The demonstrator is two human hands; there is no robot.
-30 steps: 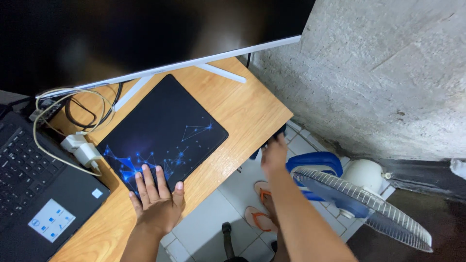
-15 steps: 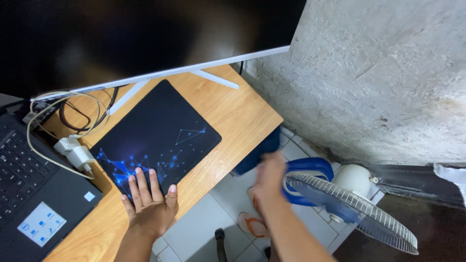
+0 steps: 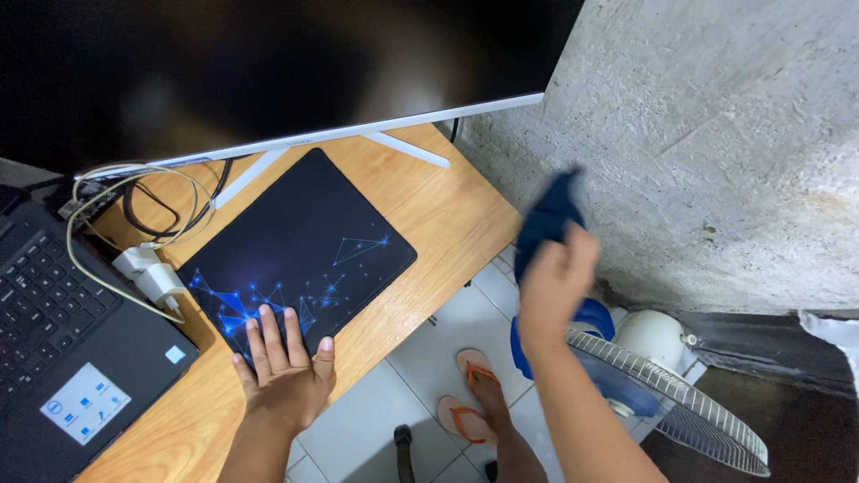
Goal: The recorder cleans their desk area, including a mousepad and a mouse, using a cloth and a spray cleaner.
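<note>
Pressing down with my left hand [image 3: 284, 371], I keep my fingers [image 3: 268, 333] spread flat on the near edge of the dark mouse pad [image 3: 300, 246] with its blue line pattern, low and left of centre in the frame. My right hand [image 3: 553, 282] is raised off the surface at centre right, its fingers closed in a pinch around a dark blue cloth [image 3: 548, 215] that sticks up above my knuckles, held in the air just past the corner of the wooden surface [image 3: 447, 210] and in front of the rough grey wall [image 3: 698, 143].

As I judge it, the cloth is in hand but touches nothing here; the pad and the wood show no wiped streak that I can make out, so how much of the wiping is done I cannot tell, and the pad lies pinned and ready under my left palm.

Outward from there, a white charger plug [image 3: 148, 275] with its looped cables [image 3: 116, 201] sits just beside the pad's left edge, and a dark laptop [image 3: 63, 349] fills the lower left. A large monitor [image 3: 268, 63] on white legs spans the top of the frame. Below the surface edge are pale floor tiles [image 3: 429, 344], my foot in an orange-strapped sandal [image 3: 470, 394], and a blue and white floor fan [image 3: 662, 394] at lower right.
</note>
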